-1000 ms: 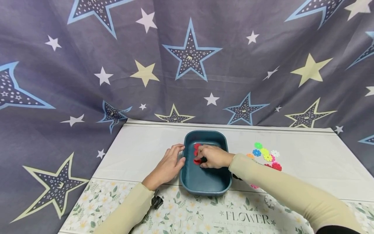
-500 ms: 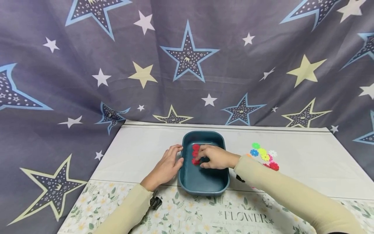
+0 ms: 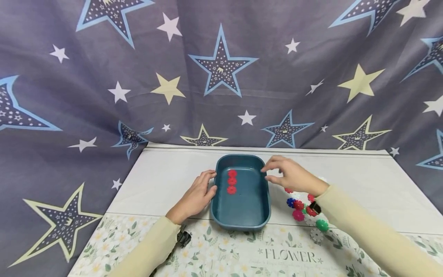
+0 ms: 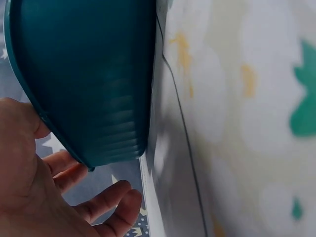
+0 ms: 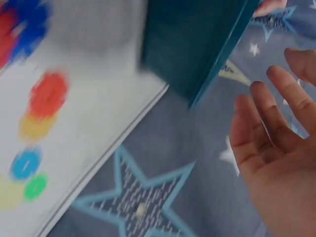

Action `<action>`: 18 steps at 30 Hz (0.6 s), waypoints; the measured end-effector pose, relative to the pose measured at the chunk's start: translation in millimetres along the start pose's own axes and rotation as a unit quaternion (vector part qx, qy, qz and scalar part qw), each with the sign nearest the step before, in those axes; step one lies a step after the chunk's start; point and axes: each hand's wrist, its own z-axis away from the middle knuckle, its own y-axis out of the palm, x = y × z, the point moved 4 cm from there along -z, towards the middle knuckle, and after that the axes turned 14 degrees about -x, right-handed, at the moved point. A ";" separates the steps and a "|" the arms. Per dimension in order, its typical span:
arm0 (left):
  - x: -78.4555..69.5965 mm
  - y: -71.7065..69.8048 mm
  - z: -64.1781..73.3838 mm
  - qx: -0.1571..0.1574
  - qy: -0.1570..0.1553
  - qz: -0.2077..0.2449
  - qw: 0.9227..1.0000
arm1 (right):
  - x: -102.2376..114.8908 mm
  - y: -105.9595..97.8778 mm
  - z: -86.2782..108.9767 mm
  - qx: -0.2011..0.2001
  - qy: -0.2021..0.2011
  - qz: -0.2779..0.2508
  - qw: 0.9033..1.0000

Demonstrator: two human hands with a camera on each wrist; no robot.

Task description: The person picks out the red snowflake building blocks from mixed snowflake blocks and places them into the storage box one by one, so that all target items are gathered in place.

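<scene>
A dark teal rectangular box [image 3: 240, 227] stands on the table. Down its left side inside, three red flower-shaped plastic discs [image 3: 232, 181] lie in a column. My left hand [image 3: 194, 200] touches the box's left rim with thumb and fingertips, its fingers loosely spread; the left wrist view shows the thumb right at the rim [image 4: 45, 116]. Over the box's right edge is my right hand [image 3: 294, 177], fingers loosely bent and nothing between them. In the right wrist view this hand's fingers [image 5: 271, 118] appear apart from the box wall [image 5: 182, 49].
Loose flower discs in several colours lie right of the box, among them a green one [image 3: 322, 225] and a dark blue one [image 3: 291, 202], partly hidden under the right arm. A flower-printed cloth [image 3: 277, 250] covers the table front. A star-patterned curtain [image 3: 277, 77] hangs behind.
My right hand has let go of the lowest red disc and moved right, out of the box to its right edge. The three red discs are now fully visible. My left hand stays at the rim.
</scene>
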 end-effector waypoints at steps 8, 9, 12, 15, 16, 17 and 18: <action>-2.6 -2.9 -0.4 -0.002 0.003 0.004 1.000 | -29.8 -31.4 52.4 0.007 0.057 0.050 0.997; -2.6 -2.8 -0.4 -0.003 0.004 0.003 1.000 | -33.6 -33.1 60.4 0.012 0.063 0.052 0.997; -1.8 -1.4 -0.5 0.000 0.002 -0.001 1.000 | -44.2 -38.0 82.7 0.026 0.079 0.055 0.995; -0.8 -0.5 -0.5 0.001 0.000 -0.001 1.000 | -53.2 -41.3 100.6 0.038 0.091 0.064 0.993; -0.4 -0.1 -0.7 0.002 0.000 -0.002 1.000 | -55.8 -41.7 105.6 0.044 0.096 0.064 0.992; -0.2 0.1 -0.7 0.003 0.001 -0.003 1.000 | -57.6 -41.9 109.8 0.048 0.098 0.065 0.992; -0.3 0.1 -0.8 0.004 0.002 -0.002 1.000 | -59.5 -42.0 113.8 0.051 0.101 0.065 0.991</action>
